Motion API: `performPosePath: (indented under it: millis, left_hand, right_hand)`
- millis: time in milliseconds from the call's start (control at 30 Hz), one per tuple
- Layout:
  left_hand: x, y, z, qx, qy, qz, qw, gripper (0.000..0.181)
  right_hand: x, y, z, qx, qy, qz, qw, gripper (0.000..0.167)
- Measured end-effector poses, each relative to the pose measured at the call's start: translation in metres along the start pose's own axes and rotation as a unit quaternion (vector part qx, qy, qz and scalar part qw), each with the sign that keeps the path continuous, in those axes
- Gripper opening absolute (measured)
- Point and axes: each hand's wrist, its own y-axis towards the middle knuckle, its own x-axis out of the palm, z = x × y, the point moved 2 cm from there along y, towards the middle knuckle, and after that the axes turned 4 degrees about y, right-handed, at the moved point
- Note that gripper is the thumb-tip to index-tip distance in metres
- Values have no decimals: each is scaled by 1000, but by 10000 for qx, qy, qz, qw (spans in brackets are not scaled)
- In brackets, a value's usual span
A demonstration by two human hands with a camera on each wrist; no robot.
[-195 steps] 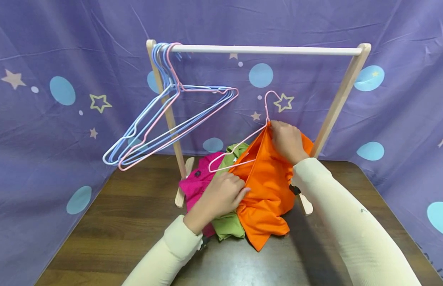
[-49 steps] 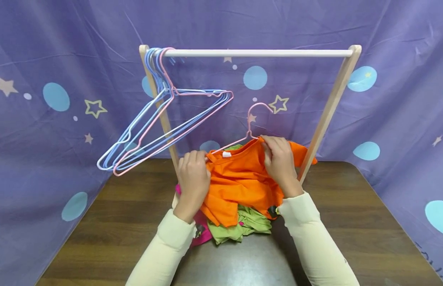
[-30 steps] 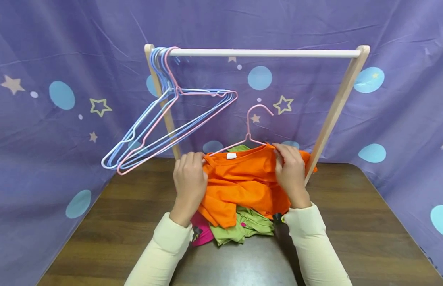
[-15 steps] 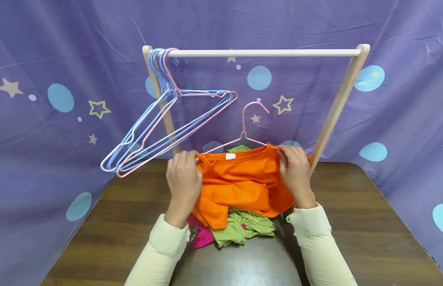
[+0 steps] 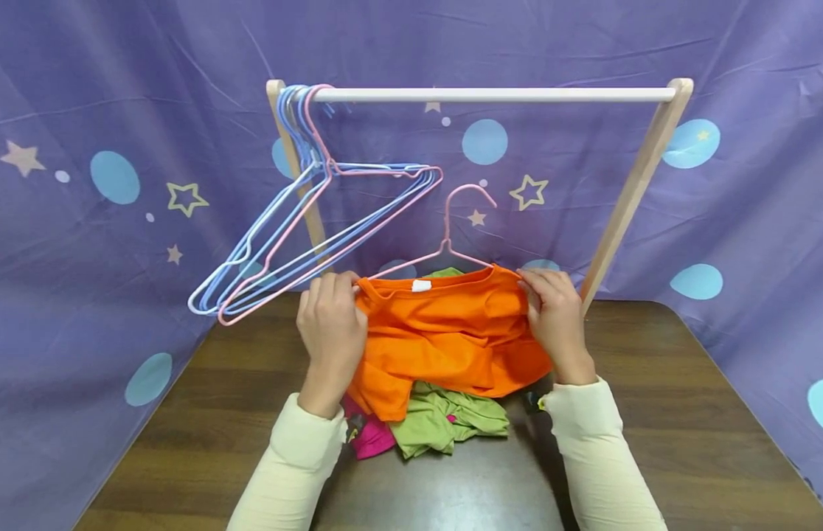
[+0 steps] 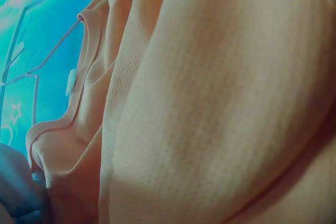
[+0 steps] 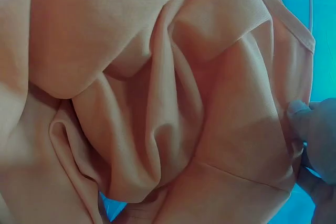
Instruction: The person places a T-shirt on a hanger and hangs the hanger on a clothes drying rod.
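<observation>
An orange T-shirt (image 5: pixel 445 343) hangs between my two hands, its neckline and white label at the top. The pink hanger (image 5: pixel 447 221) runs inside it; its hook and part of both arms stick up out of the neck. At the left shoulder, my left hand (image 5: pixel 332 324) grips the cloth, with a bit of hanger wire showing by the fingers. My right hand (image 5: pixel 556 317) pinches the other shoulder between thumb and fingers. Folds of cloth fill the right wrist view, where the thumb (image 7: pixel 298 108) presses on the fabric. The hanger's ends are hidden.
A wooden clothes rack with a white rail (image 5: pixel 504 95) stands behind the shirt. Several blue, white and pink hangers (image 5: pixel 318 221) hang at its left end. A green garment (image 5: pixel 445 420) and a magenta garment (image 5: pixel 373 440) lie beneath the shirt on the wooden table (image 5: pixel 677 413).
Earlier, one arm of the hanger stuck out of the bunched shirt; now the shirt covers both ends. My left hand went up to the shoulder. Lately the hands have drawn apart, spreading the neckline.
</observation>
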Motion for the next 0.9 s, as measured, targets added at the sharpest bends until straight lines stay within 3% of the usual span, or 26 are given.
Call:
performPosePath:
  millis: [433,733,833,900]
  left_hand:
    - [-6,2,-5,-153,-107,-98,9998,5]
    - [-11,4,-9,-301,-157,-77,9994,4]
    - [-12,5,-9,-260,-190,-146,9994,4]
    - [-12,5,-9,-238,-243,-219,9992,5]
  right_hand:
    - [-11,0,8,50,-5,792,9968,32]
    - [-10,-3,8,499,-548,1367,9878,28]
    - [-10,-4,9,609,-638,1423,9859,31]
    - [-11,-4,10,651,-656,1343,9866,24]
